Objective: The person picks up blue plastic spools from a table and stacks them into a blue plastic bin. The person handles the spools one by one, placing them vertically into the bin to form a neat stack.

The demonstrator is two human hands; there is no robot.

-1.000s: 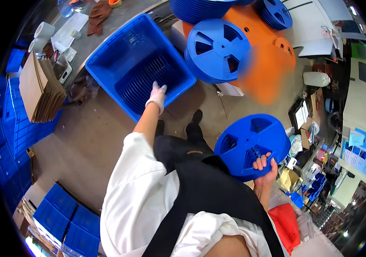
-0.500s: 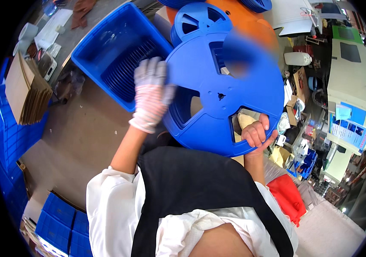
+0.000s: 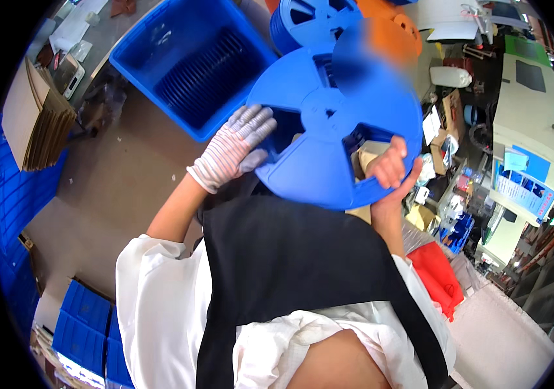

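Blue reel (image 3: 319, 133) held in front of the black apron (image 3: 290, 253), broad face to the camera, wedge-shaped openings around the hub. Right hand (image 3: 392, 170), bare, grasps it at the lower right: fingers hooked over the rim section beside the lower-right opening, thumb outside the rim, so nearly all of the reel lies to the left of and above this grip. Left hand (image 3: 237, 144), in a striped glove with grey fingertips, lies along the opposite edge by the left opening, fingers extended, not clenched. Reel's upper right is smeared by blur; it may be one reel or several stacked. Blue bin (image 3: 183, 35) just beyond the left hand, with a row of thin blue discs (image 3: 202, 72) inside. Another reel (image 3: 319, 18) beyond the held one.
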